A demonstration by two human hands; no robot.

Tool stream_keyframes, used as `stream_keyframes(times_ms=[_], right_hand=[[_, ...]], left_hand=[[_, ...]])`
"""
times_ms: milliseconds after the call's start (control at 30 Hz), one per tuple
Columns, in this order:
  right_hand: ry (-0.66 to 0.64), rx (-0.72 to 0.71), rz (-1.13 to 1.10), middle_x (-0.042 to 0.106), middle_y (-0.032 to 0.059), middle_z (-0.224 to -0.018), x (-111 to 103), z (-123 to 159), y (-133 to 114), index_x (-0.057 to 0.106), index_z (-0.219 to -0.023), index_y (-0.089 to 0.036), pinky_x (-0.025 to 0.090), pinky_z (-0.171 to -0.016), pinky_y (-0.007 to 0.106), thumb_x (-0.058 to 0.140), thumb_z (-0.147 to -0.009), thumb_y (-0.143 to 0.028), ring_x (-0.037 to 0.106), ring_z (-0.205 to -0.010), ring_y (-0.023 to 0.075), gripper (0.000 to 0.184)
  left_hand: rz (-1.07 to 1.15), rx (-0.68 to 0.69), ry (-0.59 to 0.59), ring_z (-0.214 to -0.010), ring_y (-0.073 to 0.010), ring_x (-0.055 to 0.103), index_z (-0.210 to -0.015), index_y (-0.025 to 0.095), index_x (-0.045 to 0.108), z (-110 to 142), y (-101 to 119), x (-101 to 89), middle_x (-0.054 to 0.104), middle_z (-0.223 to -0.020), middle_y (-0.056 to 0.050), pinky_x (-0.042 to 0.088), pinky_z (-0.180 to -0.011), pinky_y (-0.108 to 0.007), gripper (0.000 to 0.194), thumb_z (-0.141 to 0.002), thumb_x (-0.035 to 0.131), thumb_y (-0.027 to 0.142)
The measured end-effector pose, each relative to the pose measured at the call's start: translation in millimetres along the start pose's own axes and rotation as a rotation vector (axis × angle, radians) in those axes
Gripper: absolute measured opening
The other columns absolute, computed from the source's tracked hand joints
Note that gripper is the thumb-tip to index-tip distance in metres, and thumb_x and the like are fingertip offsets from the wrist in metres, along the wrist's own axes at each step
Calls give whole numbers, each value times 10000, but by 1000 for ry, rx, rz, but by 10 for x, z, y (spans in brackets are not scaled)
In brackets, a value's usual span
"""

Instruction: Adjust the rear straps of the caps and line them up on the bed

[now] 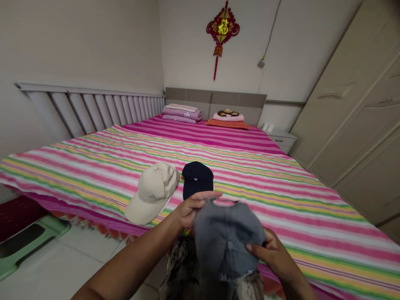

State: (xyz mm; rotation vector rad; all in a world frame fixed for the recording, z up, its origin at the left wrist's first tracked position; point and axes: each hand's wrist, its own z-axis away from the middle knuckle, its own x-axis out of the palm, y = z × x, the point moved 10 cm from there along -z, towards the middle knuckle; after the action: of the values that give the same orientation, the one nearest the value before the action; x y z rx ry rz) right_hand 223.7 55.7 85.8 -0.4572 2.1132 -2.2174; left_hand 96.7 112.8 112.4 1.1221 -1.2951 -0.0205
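Observation:
I hold a grey denim cap [226,239] in front of me, above the near edge of the striped bed [218,154]. My left hand [192,208] grips its far left side, fingers closed over the rim. My right hand [270,252] pinches its right side. A beige cap [153,191] and a dark navy cap [196,178] lie side by side on the bed just beyond my hands.
Folded purple bedding [181,113] and a pink pillow on an orange one [228,118] sit at the headboard. A wardrobe [356,108] stands on the right, a white nightstand [281,139] beside it. A green stool [29,239] is on the floor at left.

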Motion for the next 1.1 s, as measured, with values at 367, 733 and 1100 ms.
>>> stream_keyframes(times_ms=[367, 733, 1100], right_hand=[[-132, 6, -5, 600, 42, -710, 467, 96, -233, 594, -912, -178, 428, -545, 264, 596, -672, -578, 534, -588, 155, 466], [142, -620, 903, 647, 62, -818, 620, 345, -940, 615, -923, -194, 481, -623, 268, 538, -805, -215, 603, -738, 173, 142], [253, -919, 1524, 610, 66, -621, 985, 586, -975, 619, -798, -129, 422, -557, 291, 423, -853, -119, 563, -587, 179, 203]], left_hand=[[-338, -134, -62, -697, -170, 635, -1075, 98, 599, 106, -239, 549, 681, -755, -98, 445, -664, -252, 520, -606, 746, 268], [-570, -190, 215, -471, -45, 427, -648, 99, 594, 228, -299, 313, 542, -560, 18, 290, -465, -175, 320, -520, 773, 332], [-920, -92, 254, -502, -59, 375, -637, 121, 588, 259, -170, 384, 477, -549, 35, 288, -472, -175, 200, -686, 615, 314]])
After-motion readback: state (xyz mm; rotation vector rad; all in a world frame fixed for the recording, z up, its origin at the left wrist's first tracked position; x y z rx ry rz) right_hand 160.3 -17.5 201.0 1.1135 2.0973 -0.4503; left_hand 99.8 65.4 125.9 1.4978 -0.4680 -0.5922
